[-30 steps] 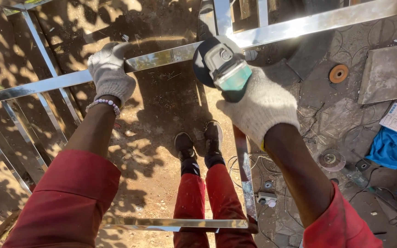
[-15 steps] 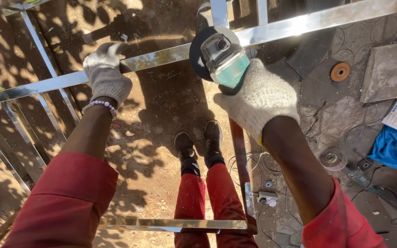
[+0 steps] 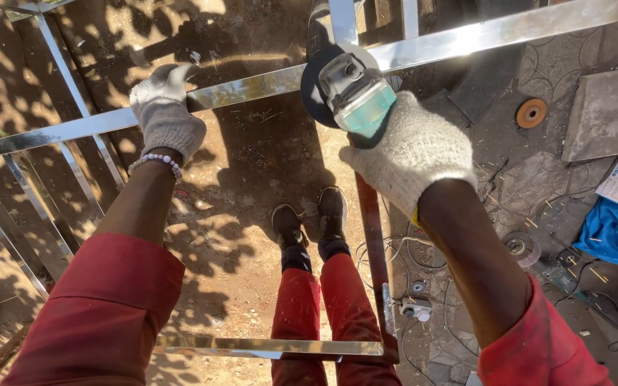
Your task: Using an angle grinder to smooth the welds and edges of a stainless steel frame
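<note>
The long shiny metal bar [image 3: 252,82] runs slantwise across the upper part of the view, rising toward the right, and everything else is placed from it. The left hand [image 3: 166,114], in a pale knit glove, is wrapped over the bar's left stretch, fingers curled around it and thumb side toward the wrist, so it holds the bar firmly. A bead bracelet [image 3: 155,161] sits on that wrist just below the bar.

Further right along the bar, the right hand [image 3: 413,150], also gloved, grips the body of an angle grinder [image 3: 355,96]. The fingers close around the rear of the tool, while its green casing and dark round disc stick out beyond the fingertips, toward the bar. The disc lies against the bar where an upright bar [image 3: 342,21] meets it; whether it actually touches cannot be told.

Below the bar is bare dirt ground [image 3: 252,171] dappled with leaf shadow, with the person's two dark shoes [image 3: 309,221] and red trousers. A rusty bar [image 3: 373,250] drops from the grinder toward the lower edge. Right of the bar's high end lie an orange disc [image 3: 531,113], a grey slab [image 3: 609,114], a blue cloth [image 3: 606,229] and loose cables [image 3: 402,257].
</note>
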